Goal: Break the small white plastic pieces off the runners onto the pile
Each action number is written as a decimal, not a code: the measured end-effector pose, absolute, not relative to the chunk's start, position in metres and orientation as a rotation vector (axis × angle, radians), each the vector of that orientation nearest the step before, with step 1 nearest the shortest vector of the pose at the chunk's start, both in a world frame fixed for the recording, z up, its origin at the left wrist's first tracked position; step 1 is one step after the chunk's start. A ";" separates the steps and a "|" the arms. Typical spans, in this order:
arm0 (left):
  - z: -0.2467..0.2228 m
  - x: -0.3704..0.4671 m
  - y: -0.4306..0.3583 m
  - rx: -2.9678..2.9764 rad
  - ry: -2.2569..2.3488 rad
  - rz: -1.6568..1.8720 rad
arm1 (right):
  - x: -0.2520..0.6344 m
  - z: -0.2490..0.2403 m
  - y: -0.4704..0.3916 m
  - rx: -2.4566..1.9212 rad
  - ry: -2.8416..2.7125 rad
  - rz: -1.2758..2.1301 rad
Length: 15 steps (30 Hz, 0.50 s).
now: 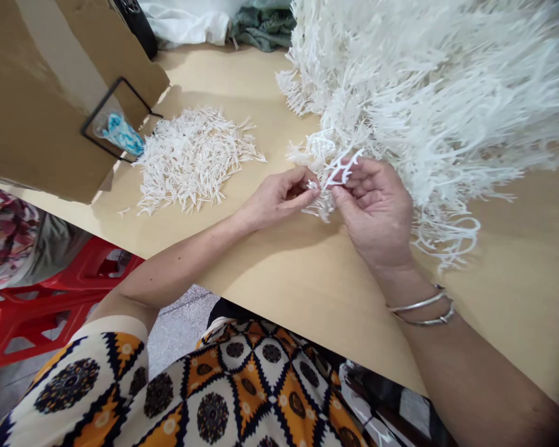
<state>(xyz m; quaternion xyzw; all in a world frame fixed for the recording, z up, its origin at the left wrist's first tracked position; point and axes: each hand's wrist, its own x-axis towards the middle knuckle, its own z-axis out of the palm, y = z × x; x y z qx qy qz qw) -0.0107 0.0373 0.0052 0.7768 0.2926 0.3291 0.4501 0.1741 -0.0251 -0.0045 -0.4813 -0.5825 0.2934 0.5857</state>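
Note:
A white branched strip, which looks like a plastic sprue [341, 170], is pinched between the thumb and fingers of my right hand [377, 208]. Just left of it, my left hand [284, 197] closes thumb and forefinger on a small white piece [312, 184]; whether this piece is still joined to the strip I cannot tell. Behind both hands rises a big tangled heap of white branched strips [414, 93], its near edge right by my fingers. A lower pile of small white pieces [195, 155] lies to the left, apart from my left hand.
At the left a cardboard box [41, 93] stands on the tan table [261, 267], with a black wire stand [103, 105] and a clear cup holding something blue [121, 133] against it. White cloth [186, 25] and green cloth [264, 28] lie at the back. Red stools [51, 310] are below left.

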 end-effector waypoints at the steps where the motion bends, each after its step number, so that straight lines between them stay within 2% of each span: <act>1: 0.005 -0.012 0.040 1.899 0.746 0.840 | 0.175 -0.005 -0.025 -1.151 -1.386 0.669; 9: -0.001 -0.015 0.043 1.904 0.661 0.885 | 0.181 -0.004 -0.029 -1.171 -1.470 0.625; 15: 0.002 -0.013 0.038 1.864 0.671 0.859 | 0.185 -0.013 -0.025 -1.161 -1.456 0.852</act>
